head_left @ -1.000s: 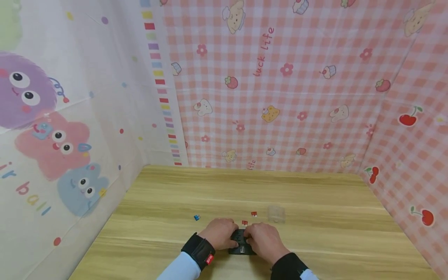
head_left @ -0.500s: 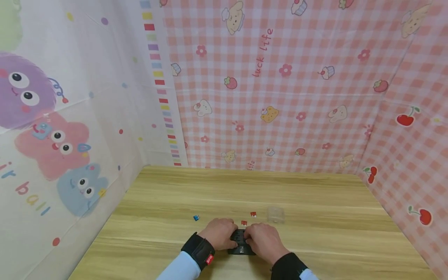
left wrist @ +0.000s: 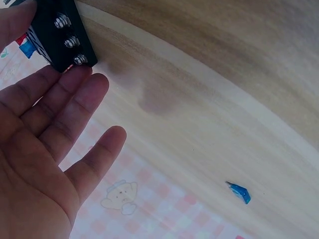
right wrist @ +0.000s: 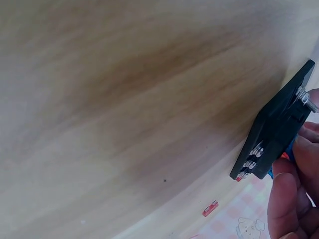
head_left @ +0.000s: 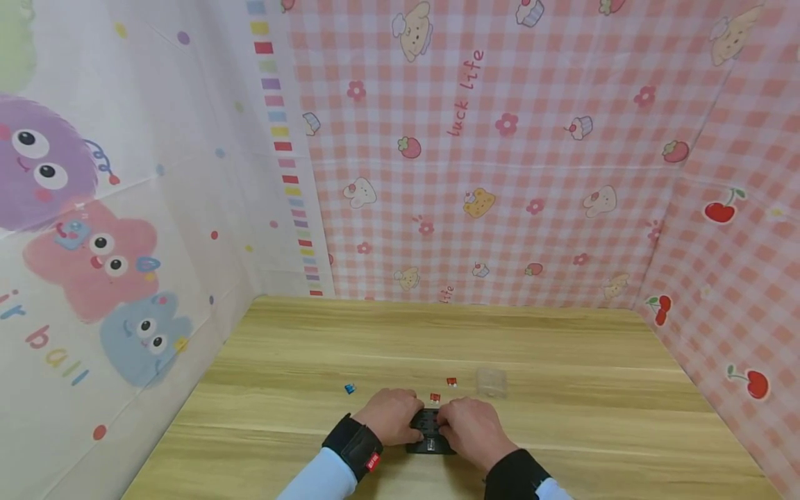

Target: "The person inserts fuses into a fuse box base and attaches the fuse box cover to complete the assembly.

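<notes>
A black fuse block (head_left: 431, 443) with metal screw terminals is held between both hands above the table. My left hand (head_left: 390, 417) grips its left side, thumb on one face and fingertips at the edge. My right hand (head_left: 473, 430) grips its right side with curled fingers; a blue and red bit (right wrist: 290, 151) shows between those fingers and the block, partly hidden. Beyond the hands lie two small red blade fuses, a nearer one (head_left: 435, 398) and a farther one (head_left: 451, 382). A blue blade fuse (head_left: 350, 389) lies to the left.
A clear plastic cover (head_left: 492, 382) lies on the wood-grain table (head_left: 300, 340) at the right of the red fuses. Patterned cloth (head_left: 500, 167) hangs behind the table and along both sides.
The view shifts very slightly. Both hands keep their hold on the fuse block, and the loose fuses and cover stay where they were.
</notes>
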